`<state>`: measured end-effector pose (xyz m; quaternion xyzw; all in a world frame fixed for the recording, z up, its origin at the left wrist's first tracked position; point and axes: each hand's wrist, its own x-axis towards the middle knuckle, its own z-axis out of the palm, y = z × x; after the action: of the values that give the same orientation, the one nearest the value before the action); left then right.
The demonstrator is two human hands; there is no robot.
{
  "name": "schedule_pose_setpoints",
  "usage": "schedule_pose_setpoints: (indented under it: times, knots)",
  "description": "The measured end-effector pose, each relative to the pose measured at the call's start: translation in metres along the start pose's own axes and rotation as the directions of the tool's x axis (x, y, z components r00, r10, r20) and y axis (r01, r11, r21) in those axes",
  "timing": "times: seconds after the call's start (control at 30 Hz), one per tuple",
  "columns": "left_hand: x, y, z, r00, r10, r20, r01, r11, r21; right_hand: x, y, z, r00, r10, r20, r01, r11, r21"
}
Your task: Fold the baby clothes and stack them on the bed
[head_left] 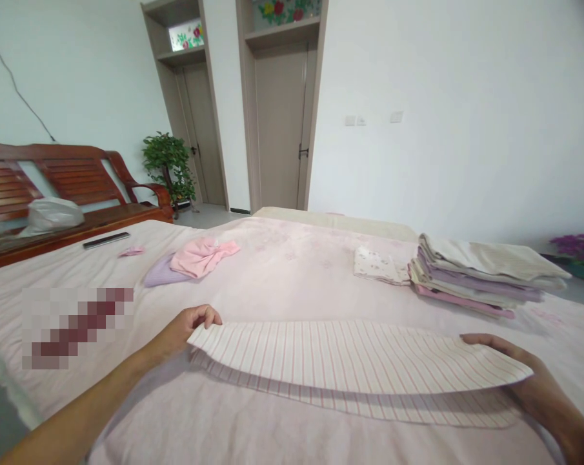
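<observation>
A white cloth with thin pink stripes [340,355], doubled over lengthwise, stretches between my two hands above the pale pink bedspread [292,278]. My left hand [197,323] pinches its left end, with the fingers curled over the upper corner. At the right end, my right hand [512,361] grips the cloth, its fingers on the top edge and the rest partly hidden behind the fabric. The upper layer bows away from the lower one, leaving a gap along the near side.
Folded cloths [480,278] form a stack at the right, beside a small patterned cloth [379,266]. Pink fabric [202,258] rests on lilac fabric [163,271] at centre left. A dark flat object [106,240] lies farther left, near a wooden bench [79,174].
</observation>
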<state>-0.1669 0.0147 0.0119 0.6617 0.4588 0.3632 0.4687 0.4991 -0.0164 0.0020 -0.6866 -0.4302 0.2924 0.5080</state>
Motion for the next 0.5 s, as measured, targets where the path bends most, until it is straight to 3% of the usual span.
schedule_pose_setpoints:
  times: [0.2, 0.3, 0.4, 0.5]
  knots:
    - [-0.008, -0.012, 0.001, 0.993, 0.122, 0.000, -0.115, 0.938, 0.328, 0.006, 0.010, -0.021, 0.969, -0.055, 0.241, 0.107, 0.972, -0.210]
    - [-0.009, -0.007, 0.001, 0.989, 0.140, 0.041, -0.144, 0.890, 0.433, 0.007, 0.015, -0.029, 0.967, -0.037, 0.252, 0.087, 0.978, -0.192]
    - [-0.008, 0.000, -0.002, 0.998, 0.062, -0.030, -0.043, 0.900, 0.434, 0.008, 0.013, -0.030, 0.969, -0.016, 0.246, 0.052, 0.989, -0.139]
    - [-0.003, 0.001, -0.004, 0.984, -0.075, -0.159, 0.137, 0.895, 0.424, 0.012, 0.007, -0.022, 0.966, -0.023, 0.256, 0.105, 0.944, -0.314]
